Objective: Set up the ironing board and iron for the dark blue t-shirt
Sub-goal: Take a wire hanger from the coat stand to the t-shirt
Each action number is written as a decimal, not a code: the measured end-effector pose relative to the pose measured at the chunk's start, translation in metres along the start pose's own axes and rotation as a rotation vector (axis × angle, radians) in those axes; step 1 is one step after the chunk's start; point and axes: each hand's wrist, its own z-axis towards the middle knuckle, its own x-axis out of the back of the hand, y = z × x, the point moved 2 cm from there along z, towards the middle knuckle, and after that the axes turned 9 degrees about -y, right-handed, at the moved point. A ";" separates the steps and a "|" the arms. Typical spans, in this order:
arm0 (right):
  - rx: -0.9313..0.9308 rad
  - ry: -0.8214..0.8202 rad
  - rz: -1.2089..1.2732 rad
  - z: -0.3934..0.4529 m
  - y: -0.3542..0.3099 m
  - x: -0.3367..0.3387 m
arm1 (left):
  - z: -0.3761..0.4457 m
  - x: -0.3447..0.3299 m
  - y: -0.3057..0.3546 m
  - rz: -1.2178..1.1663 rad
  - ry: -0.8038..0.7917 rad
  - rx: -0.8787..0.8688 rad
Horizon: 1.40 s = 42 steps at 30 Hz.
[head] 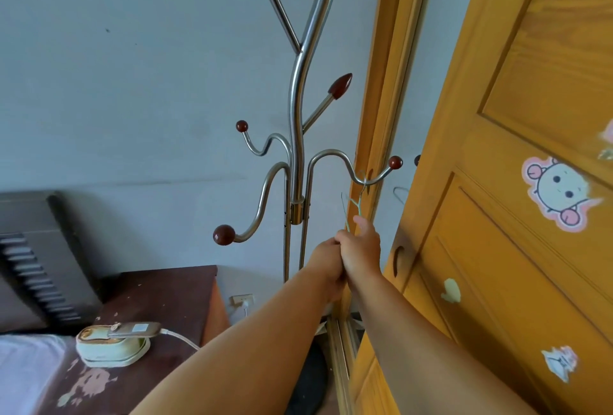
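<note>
Neither the dark blue t-shirt nor the ironing board is anywhere in view. The only task thing we can see is what looks like the iron (114,343), pale green and cream, sitting on the dark brown counter (172,295) at lower left, its white cord (180,338) trailing toward the wall socket (242,300).

Both our hands are raised well apart from it, at the coat stand (297,136). The right hand (360,250) has its fingers curled round a thin pale green wire hanger (353,205) whose hook sits over one of the stand's lower arms. The left hand (326,257) presses against the right, fingers hidden behind it, so we cannot tell whether it holds anything.

We judge the step to be lifting the hanger off. To do it well, we should raise it straight up until the hook clears the round knob, then draw it toward us, steadying the stand so it does not rock against the yellow wooden door (497,182).

The hanger's lower part is hidden by our hands, and the stand's base is cut off by our forearms.
</note>
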 end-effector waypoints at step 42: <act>0.388 -0.736 -0.394 -0.508 0.047 -0.281 | -0.525 0.303 -0.149 -0.413 0.827 -0.584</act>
